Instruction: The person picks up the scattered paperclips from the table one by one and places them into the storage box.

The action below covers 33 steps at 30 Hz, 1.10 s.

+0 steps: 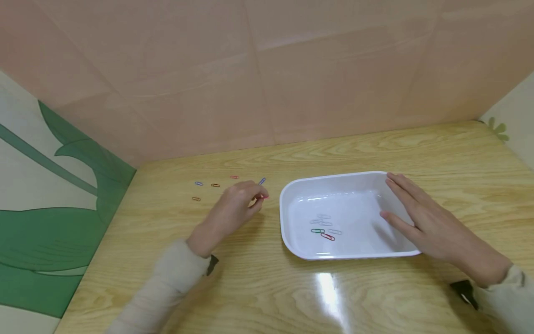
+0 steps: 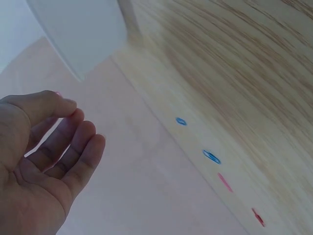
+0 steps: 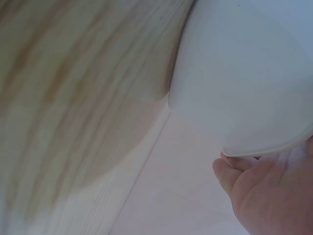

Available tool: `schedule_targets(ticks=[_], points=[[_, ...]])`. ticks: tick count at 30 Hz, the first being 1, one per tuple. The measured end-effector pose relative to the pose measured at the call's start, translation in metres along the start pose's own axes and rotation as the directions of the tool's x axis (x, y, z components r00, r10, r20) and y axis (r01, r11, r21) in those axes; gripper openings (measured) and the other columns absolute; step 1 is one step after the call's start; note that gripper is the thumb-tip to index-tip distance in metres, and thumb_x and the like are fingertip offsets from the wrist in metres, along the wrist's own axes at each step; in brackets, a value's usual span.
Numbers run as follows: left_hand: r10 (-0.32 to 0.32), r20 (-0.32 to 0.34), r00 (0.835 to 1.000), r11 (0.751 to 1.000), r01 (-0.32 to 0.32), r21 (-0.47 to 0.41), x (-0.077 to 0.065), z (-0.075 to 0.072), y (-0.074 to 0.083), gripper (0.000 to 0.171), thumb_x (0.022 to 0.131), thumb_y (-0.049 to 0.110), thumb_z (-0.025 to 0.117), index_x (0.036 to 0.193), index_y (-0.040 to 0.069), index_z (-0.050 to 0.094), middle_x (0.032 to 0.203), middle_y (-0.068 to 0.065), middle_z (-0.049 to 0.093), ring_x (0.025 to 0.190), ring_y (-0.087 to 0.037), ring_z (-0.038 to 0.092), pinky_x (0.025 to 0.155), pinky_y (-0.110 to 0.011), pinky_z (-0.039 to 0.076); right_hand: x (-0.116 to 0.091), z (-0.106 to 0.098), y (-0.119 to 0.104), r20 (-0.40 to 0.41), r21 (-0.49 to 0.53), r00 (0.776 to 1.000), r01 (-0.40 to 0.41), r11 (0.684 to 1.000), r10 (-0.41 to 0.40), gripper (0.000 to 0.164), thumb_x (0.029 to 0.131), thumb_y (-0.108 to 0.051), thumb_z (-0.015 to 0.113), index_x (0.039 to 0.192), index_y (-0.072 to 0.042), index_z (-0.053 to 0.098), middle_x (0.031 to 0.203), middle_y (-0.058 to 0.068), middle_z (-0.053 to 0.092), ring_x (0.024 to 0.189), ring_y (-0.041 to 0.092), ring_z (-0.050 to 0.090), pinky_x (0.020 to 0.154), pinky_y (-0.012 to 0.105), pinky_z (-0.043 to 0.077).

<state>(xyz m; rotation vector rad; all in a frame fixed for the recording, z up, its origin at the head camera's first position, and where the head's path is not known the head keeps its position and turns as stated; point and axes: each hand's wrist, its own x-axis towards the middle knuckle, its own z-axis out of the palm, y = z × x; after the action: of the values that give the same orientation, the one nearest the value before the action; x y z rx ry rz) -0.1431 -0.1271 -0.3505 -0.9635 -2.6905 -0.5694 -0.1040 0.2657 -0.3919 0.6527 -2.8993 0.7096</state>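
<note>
My left hand [image 1: 235, 204] is above the table, left of a white tray [image 1: 333, 178]. Thumb and fingertips pinch a small pinkish-red paper clip [image 1: 265, 197]; only its tip shows. In the left wrist view my left hand [image 2: 54, 147] hides nearly all of that clip. My right hand [image 1: 429, 222] rests at the tray's right rim with fingers straight and the thumb over the inside. The right wrist view shows my right hand [image 3: 269, 191] touching the rim from outside. In the tray lie a green paper clip [image 1: 317, 230], a red paper clip [image 1: 327, 237] and several white ones.
Loose on the wooden table [image 1: 258, 287] left of the tray are several paper clips, among them a blue clip [image 1: 262, 181], a pink clip [image 1: 234, 177] and an orange clip [image 1: 196, 199]. A pinkish covered wall [image 1: 250, 83] rises behind the table.
</note>
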Motion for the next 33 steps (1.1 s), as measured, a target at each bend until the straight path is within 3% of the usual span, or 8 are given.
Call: schedule_targets(ticks=[8,13,17,20,33], points=[[0.057,-0.022,0.998,0.998,-0.057,-0.013,0.008,0.002,0.012,0.011,0.086,-0.001,0.071,0.095,0.005,0.073,0.092,-0.004,0.074,0.081,-0.013,0.065,0.072,-0.022,0.056,-0.001,-0.001,0.001,-0.004,-0.006,1.0,-0.002,1.0,0.002,0.077,0.1,-0.032,0.058,0.158,-0.005,0.016,0.166,0.016,0.014,0.155,0.034,0.01,0.126,0.032,-0.002],[0.087,-0.029,0.996,0.996,-0.087,-0.026,0.014,0.004,0.021,0.013,0.086,0.002,0.074,0.099,0.006,0.074,0.094,-0.003,0.075,0.082,-0.012,0.067,0.083,-0.027,0.057,-0.001,-0.001,0.0,-0.006,-0.006,1.0,0.001,1.0,-0.001,0.077,0.099,-0.032,0.058,0.158,-0.005,0.017,0.166,0.015,0.015,0.155,0.033,0.01,0.126,0.031,-0.002],[0.112,-0.033,0.993,0.993,-0.113,-0.043,0.019,0.007,0.027,0.014,0.085,0.0,0.073,0.098,0.006,0.074,0.093,-0.003,0.075,0.08,-0.013,0.065,0.077,-0.024,0.056,0.0,0.0,0.0,-0.006,-0.006,1.0,0.004,1.0,-0.004,0.077,0.1,-0.032,0.058,0.158,-0.005,0.016,0.166,0.016,0.014,0.154,0.034,0.011,0.126,0.032,-0.002],[0.124,-0.017,0.992,0.99,-0.125,-0.061,0.022,0.009,0.032,0.013,0.086,-0.002,0.072,0.097,0.005,0.074,0.093,-0.004,0.075,0.081,-0.015,0.065,0.072,-0.021,0.055,0.0,0.001,0.0,-0.007,-0.006,1.0,0.008,1.0,-0.008,0.077,0.1,-0.032,0.058,0.158,-0.005,0.016,0.166,0.016,0.014,0.154,0.034,0.011,0.126,0.032,-0.002],[0.147,0.085,0.985,0.985,-0.138,-0.1,0.032,0.022,0.046,0.015,0.09,-0.001,0.065,0.102,0.005,0.073,0.093,-0.004,0.075,0.083,-0.014,0.067,0.084,-0.03,0.054,0.001,0.001,0.001,-0.003,-0.008,1.0,0.005,1.0,-0.005,0.077,0.1,-0.032,0.058,0.158,-0.006,0.015,0.166,0.016,0.014,0.154,0.035,0.011,0.127,0.033,-0.002]])
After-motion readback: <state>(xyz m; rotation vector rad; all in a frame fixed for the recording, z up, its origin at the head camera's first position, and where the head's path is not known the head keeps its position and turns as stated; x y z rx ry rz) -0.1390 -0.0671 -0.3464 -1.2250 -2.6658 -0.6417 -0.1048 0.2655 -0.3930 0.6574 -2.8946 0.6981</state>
